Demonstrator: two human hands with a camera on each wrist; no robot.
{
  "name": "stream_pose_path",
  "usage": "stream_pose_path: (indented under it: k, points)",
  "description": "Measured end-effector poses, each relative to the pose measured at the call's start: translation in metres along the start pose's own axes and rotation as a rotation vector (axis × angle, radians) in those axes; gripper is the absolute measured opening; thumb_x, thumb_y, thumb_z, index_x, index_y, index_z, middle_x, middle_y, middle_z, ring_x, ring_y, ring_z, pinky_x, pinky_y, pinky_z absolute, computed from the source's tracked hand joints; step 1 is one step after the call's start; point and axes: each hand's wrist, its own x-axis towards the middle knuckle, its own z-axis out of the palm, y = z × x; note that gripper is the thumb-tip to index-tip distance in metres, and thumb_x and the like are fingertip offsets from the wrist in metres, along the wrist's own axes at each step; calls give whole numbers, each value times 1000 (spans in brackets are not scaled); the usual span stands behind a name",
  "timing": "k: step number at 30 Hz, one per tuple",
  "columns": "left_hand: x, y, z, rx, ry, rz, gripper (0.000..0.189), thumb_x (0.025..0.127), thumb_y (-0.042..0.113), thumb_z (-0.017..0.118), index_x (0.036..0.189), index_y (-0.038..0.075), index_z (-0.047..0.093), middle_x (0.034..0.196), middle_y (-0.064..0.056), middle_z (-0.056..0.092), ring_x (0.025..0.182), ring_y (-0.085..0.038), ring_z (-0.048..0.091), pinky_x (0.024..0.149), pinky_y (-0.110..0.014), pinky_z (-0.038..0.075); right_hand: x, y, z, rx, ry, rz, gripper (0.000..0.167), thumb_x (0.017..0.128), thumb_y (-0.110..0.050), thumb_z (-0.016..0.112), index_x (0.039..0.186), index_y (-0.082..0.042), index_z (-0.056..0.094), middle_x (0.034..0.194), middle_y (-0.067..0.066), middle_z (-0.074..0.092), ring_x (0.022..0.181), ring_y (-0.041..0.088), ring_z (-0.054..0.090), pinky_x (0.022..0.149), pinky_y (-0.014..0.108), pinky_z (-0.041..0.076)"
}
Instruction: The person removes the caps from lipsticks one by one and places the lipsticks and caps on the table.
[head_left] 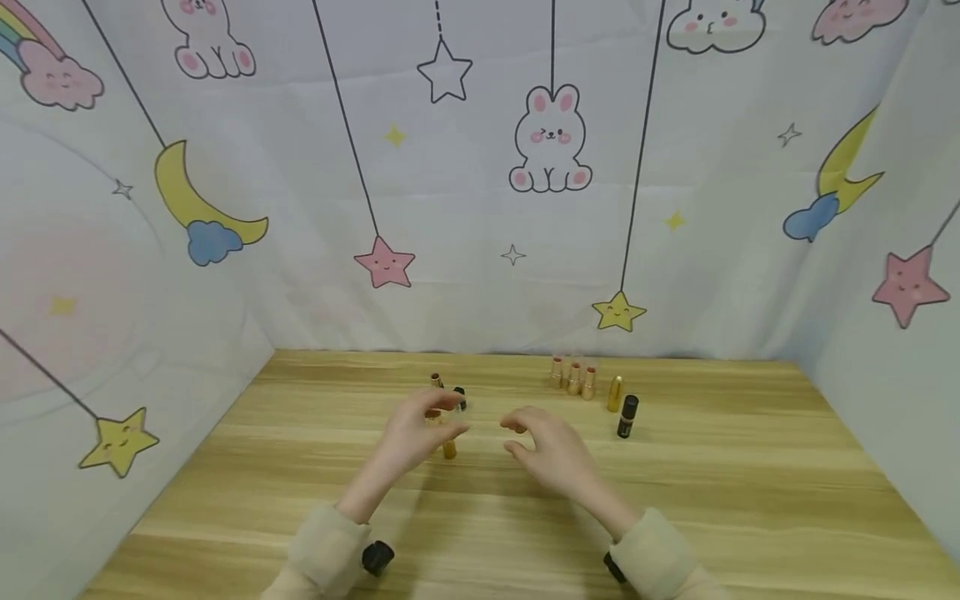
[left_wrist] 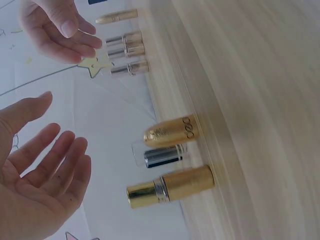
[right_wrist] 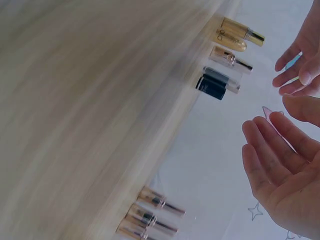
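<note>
Both hands hover over the table, apart and facing each other, palms inward and fingers loosely bent. Nothing is in my left hand [head_left: 411,435], which partly covers a left-hand cluster of lipsticks. That cluster includes a gold bullet-shaped tube [left_wrist: 172,131], a clear-capped lipstick [left_wrist: 164,156], a gold tube with a shiny cap [left_wrist: 187,185] and a black tube [right_wrist: 210,87], all upright. My right hand [head_left: 553,450] is likewise holding nothing. Beyond it to the right stand three clear-capped lipsticks [head_left: 573,380], a gold bullet-shaped lipstick [head_left: 615,394] and a black lipstick tube [head_left: 628,417].
The wood-grain table [head_left: 720,508] meets a white curtain [head_left: 465,192] printed with stars, rabbits and clouds at its back and sides. Black devices [head_left: 377,557] sit by the cream sleeves [head_left: 326,546] at both wrists.
</note>
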Motion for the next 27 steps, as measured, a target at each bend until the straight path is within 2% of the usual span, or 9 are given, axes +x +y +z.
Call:
stream_pose_path:
  k: [4,9,12,18,27]
  points:
    - [5,9,11,-47,-55,73,34,82,15,76,115,13,68,112,-5,68,105,-24,64,92,-41,52,-6,10,-13,-14,66,12,24,87,-19,71,110,-15,69,107,0,70,99,18,66,83,41,54]
    - [10,20,24,-109,-111,88,35,83,19,75,117,12,67,114,-6,69,105,-23,65,92,-42,52,-13,20,-30,12,120,28,25,88,-17,70,113,-14,68,109,3,71,102,22,66,84,43,53]
    - [15,25,34,-145,-147,86,36,84,22,74,118,12,67,115,-8,69,106,-25,65,93,-42,52,-17,24,-38,14,157,16,25,87,-16,70,112,-13,68,107,4,71,101,23,66,84,44,53]
    - [26,32,53,-216,-228,28,38,86,27,72,122,15,65,119,-8,68,112,-26,64,95,-40,51,-23,39,-50,-17,229,-7,25,85,-13,72,110,-11,69,104,4,71,97,23,67,83,44,54]
    - [41,37,79,-297,-279,6,38,87,27,71,122,12,65,121,-13,67,111,-26,64,95,-38,51,-34,66,-73,1,275,66,28,87,-9,69,115,-8,66,109,9,70,101,27,64,82,47,52]
